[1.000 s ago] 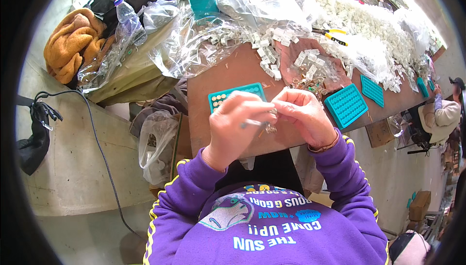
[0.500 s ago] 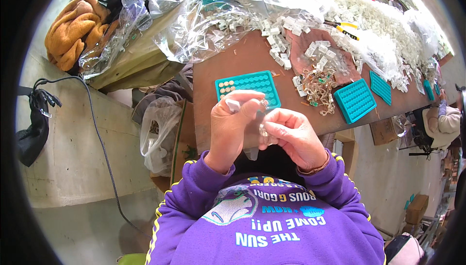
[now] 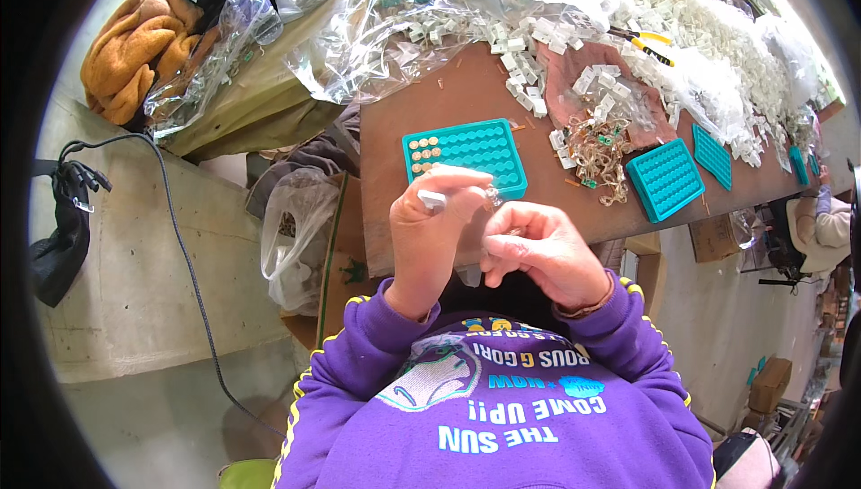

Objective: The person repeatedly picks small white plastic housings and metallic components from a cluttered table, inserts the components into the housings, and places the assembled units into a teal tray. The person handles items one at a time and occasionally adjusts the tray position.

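My left hand (image 3: 432, 233) is raised in front of the near table edge, its fingertips pinching a small shiny clear piece (image 3: 492, 196). A white plastic piece (image 3: 432, 199) sits between the fingers of the same hand. Close beside it, my right hand (image 3: 547, 256) is closed with thumb and fingers pressed together; what they hold is too hidden to name. Just beyond both hands lies a teal tray (image 3: 515, 171) with rows of hollows. Several round beige pieces (image 3: 424, 154) fill hollows at its left side, and my left hand covers its near edge.
Tangled wire-like parts (image 3: 599, 159), a second teal tray (image 3: 665, 180) and a thinner teal tray (image 3: 712, 155) lie to the right on the brown table (image 3: 395, 121). White plastic pieces (image 3: 717, 68) heap behind, near yellow-handled pliers (image 3: 653, 48). A person (image 3: 821, 220) sits far right.
My right fingers have closed further, and the clear piece that showed between them is now hidden. The left hand keeps its pinch almost in place. The view has shifted slightly.
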{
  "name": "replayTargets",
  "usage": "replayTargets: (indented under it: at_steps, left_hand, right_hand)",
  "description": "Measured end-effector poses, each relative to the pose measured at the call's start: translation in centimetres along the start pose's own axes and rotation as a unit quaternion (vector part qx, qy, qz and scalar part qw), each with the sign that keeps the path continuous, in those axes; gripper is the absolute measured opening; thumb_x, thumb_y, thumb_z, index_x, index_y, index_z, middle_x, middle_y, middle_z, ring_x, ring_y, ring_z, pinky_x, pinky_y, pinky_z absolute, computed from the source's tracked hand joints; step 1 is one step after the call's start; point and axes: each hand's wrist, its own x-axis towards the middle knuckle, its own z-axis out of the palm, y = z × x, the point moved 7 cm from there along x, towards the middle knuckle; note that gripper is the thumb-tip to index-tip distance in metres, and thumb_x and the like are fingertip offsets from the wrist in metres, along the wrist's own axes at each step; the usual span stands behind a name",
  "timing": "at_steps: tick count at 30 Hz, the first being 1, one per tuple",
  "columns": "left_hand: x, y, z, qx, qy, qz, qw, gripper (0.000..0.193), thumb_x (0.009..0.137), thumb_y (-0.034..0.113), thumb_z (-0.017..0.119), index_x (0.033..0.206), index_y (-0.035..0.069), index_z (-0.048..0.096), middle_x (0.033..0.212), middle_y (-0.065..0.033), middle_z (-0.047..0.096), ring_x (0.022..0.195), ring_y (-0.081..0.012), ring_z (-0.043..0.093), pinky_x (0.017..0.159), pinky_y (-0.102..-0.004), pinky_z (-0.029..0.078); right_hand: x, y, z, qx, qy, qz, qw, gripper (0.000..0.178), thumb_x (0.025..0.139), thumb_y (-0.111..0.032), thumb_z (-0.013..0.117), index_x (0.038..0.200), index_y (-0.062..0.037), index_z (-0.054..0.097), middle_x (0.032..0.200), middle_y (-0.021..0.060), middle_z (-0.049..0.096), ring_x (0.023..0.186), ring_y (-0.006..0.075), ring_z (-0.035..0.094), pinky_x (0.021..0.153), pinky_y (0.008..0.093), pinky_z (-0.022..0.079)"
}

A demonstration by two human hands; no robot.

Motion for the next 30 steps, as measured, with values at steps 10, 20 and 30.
replayTargets:
  at_steps: [10,20,30]
  left_hand:
    - [-0.3,-2.1,0.8,-0.134,0.003,-0.091,0.987,0.021,0.092,0.017,0.066,0.104,0.0,0.062,0.09,-0.007,0.063,0.069,-0.0063,0.046,0.063,-0.0218,0.038]
    - [-1.6,-2.6,1.7,-0.056,0.024,-0.133,0.989,0.017,0.091,0.006,0.065,0.107,0.002,0.061,0.101,-0.0055,0.066,0.085,-0.0076,0.058,0.075,-0.0212,0.046]
    - [-2.5,-2.0,1.3,-0.295,0.0,-0.267,0.917,0.043,0.094,0.0,0.052,0.135,-0.001,0.038,0.129,-0.0154,0.051,0.12,-0.0258,0.052,0.11,-0.0395,0.039]
  right_hand:
    - [-2.3,-7.1,-0.2,-0.523,0.138,-0.234,0.808,0.022,0.077,-0.009,0.075,0.094,-0.0015,0.064,0.083,0.0113,0.066,0.07,0.0213,0.065,0.063,0.0298,0.051]
    - [-2.8,-5.4,0.9,-0.524,0.258,-0.448,0.677,0.018,0.077,0.007,0.068,0.093,-0.002,0.064,0.082,0.0097,0.065,0.071,0.0224,0.066,0.06,0.0287,0.052]
    - [-0.5,-1.8,-3.6,0.001,0.124,-0.147,0.981,0.013,0.087,-0.002,0.068,0.1,0.0017,0.065,0.093,0.0084,0.07,0.079,0.0101,0.067,0.068,0.0205,0.051]
